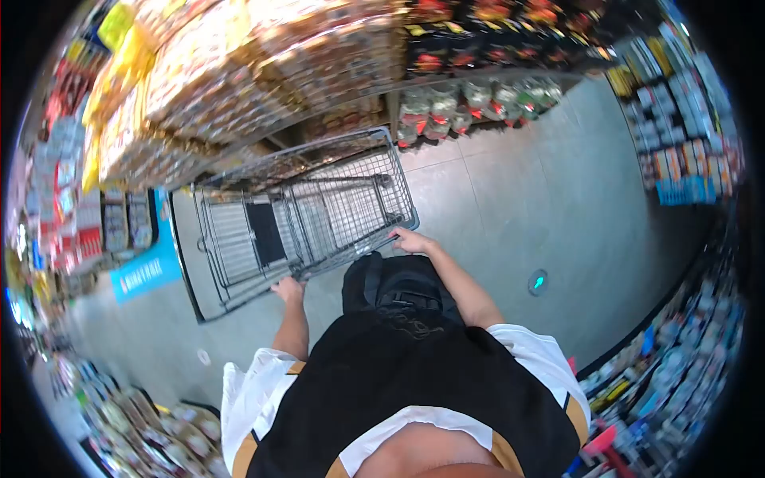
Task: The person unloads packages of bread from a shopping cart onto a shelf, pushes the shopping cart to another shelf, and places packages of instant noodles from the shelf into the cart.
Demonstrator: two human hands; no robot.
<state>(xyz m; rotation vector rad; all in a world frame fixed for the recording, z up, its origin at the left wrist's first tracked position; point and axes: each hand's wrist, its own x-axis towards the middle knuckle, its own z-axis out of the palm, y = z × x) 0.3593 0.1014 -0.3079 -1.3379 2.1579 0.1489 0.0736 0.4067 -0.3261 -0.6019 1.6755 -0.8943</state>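
A grey wire shopping cart point(403, 182) stands sideways in front of me, beside stacked goods. My left hand point(288, 288) is closed round the cart's near side rail, towards the left end. Further right along the same rail, my right hand point(413, 240) is closed with its fingers over the edge near the corner. A dark panel point(265, 233) is fixed inside the cart's wire frame. Against my front hangs a black bag point(402, 285), just below and between my two hands.
Gold-coloured packs point(231, 80) are piled high beyond the cart. Clear bags with red parts point(478, 99) sit on a low shelf. Stocked shelves point(685, 119) line the right, and more goods point(669, 382) lie behind. A blue sign point(143, 275) stands left; grey floor point(510, 207) spreads right.
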